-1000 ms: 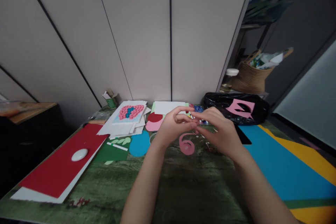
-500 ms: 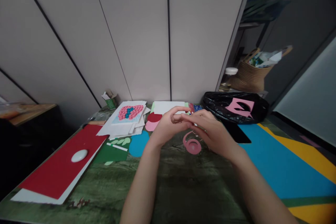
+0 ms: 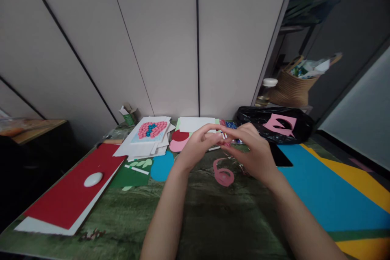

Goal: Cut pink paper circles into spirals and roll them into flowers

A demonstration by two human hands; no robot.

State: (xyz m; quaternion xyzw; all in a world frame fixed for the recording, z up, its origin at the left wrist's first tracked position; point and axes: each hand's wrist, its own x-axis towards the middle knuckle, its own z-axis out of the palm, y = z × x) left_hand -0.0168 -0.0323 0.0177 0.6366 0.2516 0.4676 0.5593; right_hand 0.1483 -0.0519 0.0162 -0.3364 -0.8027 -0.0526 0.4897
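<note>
My left hand (image 3: 199,144) and my right hand (image 3: 251,146) meet over the middle of the table, fingers curled and fingertips together. Between the fingertips shows a small bit of pink paper, the end of a spiral-cut pink paper strip (image 3: 225,178). The rest of the spiral dangles in a loose coil just below the fingers. Both hands are closed on that end, though the fingers hide most of it. A white pen-like stick (image 3: 214,148) lies behind the fingers, partly covered.
Left are a red sheet (image 3: 73,187) with a white mouse (image 3: 93,179), a green sheet (image 3: 122,178) with a marker (image 3: 137,169), and a blue paper shape (image 3: 162,165). A heart picture (image 3: 152,131) tops papers. Right are a black bag (image 3: 248,120), dark tablet (image 3: 282,156) and blue sheet (image 3: 329,195).
The fingers have shifted around the pink paper end, and the right hand's fingers have opened into a rounder arch. The hanging coil has swung and sits slightly lower.
</note>
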